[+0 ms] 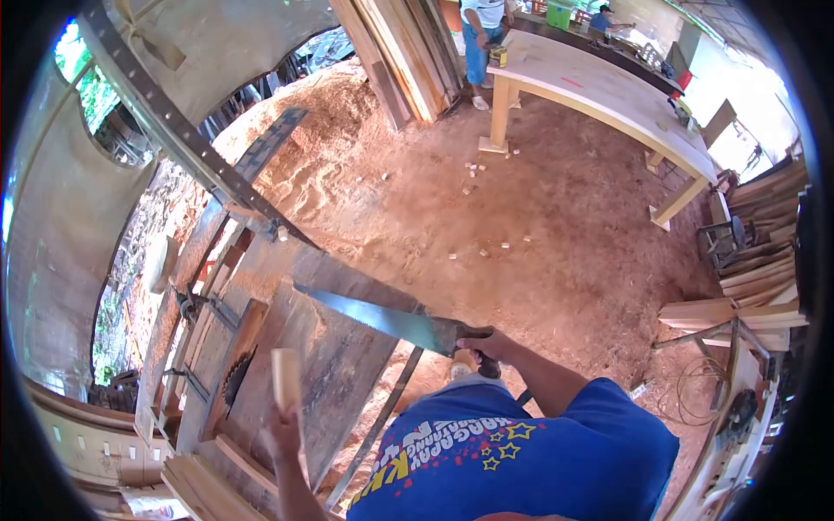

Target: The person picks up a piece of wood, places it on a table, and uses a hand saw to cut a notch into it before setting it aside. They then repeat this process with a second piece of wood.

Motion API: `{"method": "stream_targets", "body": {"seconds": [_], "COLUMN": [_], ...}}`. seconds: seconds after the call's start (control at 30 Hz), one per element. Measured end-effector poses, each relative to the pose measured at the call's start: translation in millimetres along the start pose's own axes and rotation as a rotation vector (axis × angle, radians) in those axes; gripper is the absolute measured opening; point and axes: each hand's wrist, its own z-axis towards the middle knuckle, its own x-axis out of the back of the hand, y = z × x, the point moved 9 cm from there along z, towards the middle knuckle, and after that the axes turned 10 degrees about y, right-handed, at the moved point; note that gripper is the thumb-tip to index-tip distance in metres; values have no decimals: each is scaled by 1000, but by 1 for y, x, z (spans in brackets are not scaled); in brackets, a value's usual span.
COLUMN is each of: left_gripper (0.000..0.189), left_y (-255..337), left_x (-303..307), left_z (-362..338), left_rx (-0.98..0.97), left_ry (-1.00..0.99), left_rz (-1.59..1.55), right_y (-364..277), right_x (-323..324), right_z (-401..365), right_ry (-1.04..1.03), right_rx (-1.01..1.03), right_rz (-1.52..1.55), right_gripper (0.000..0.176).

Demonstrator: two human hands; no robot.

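Note:
My right hand is wrapped round the dark handle of a handsaw. The saw's blade points left over the wooden table, teeth facing down toward me. On the left, my left hand grips a short pale wood piece, held upright above the tabletop. A circular saw blade sticks up through the table beside a wooden fence, left of my left hand. The wood piece and the handsaw are apart.
A long pale workbench stands at the back right, with a person beside it. Small wood offcuts lie on the dirt floor. Sawdust is heaped behind the saw table. Stacked boards are at the right.

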Motion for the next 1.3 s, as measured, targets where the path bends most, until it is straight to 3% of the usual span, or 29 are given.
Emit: {"method": "stream_targets", "body": {"seconds": [0.13,0.3,0.4,0.63,0.8,1.03,1.17,1.3], "left_gripper": [52,58,59,48,53,73,75,69], "left_y": [61,81,73,100,96,50,-2,10], "left_x": [-78,-120,-145,-131,-140,-136,-146,-131], "left_z": [5,12,16,0,1,-24,-46,-35], "left_rx": [-87,-189,-248,-351,-294,-385,-259,-237], "left_ry": [-224,-237,-217,-93,-215,-61,-197,-146], "left_rz": [58,-41,54,-19,-33,-178,-128,-56], "right_y": [3,-12,-21,-18,-10,-34,-72,-80], "right_x": [6,6,6,-9,-26,-16,-20,-22], "right_z": [6,0,-5,-32,-49,-48,-49,-43], "right_ry": [8,39,63,202,268,289,284,285], "right_rx": [-52,6,1,-1,-40,20,91,115], "right_rz": [-53,-89,-100,-120,-170,-33,34,1], "right_gripper": [28,27,28,32,28,27,30,26]}}
